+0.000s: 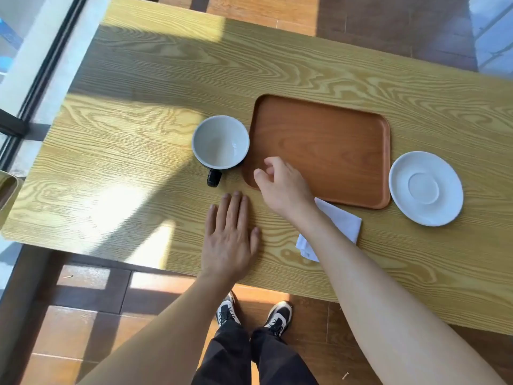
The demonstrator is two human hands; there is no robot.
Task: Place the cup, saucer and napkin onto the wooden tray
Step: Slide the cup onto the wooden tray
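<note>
Left hand flat on the counter, fingers spread, holding nothing. Right hand loosely curled over the tray near corner, empty, beside the cup. Cup touching the tray's left edge, handle toward the hands. Saucer right of the tray; napkin under the right forearm. Risks: knocking the cup, dragging the napkin off.

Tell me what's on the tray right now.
Nothing rests on the tray; its wood is bare. The right hand hovers over its near left corner, hiding that corner. The cup, saucer and napkin sit outside it.
</note>
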